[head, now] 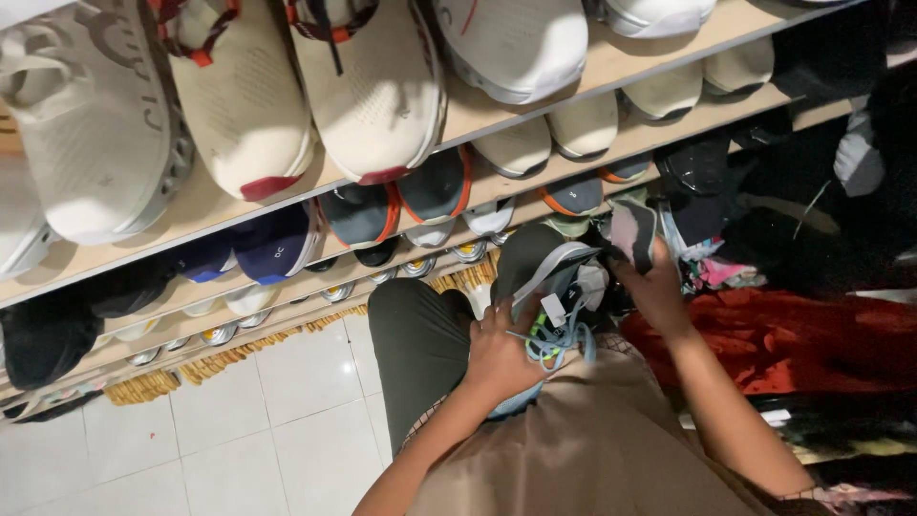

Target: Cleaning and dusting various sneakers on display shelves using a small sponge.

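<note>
A grey sneaker (544, 263) with pale blue and green laces (552, 336) and a small white tag rests on my lap, toe pointing toward the shelves. My left hand (499, 354) presses on its near side by the laces, fingers curled over the shoe. My right hand (654, 287) grips the shoe's far end, near the heel (632, 229), which is tipped upward. My dark-trousered knee (415, 334) sits left of the shoe.
Wooden shelves (497, 115) slope across the top, packed with white, cream, navy and orange-trimmed sneakers. A pile of dark and red clothing (793, 334) lies at right. White floor tiles (267, 420) show at lower left, with a straw mat edge (229, 358) under the shelves.
</note>
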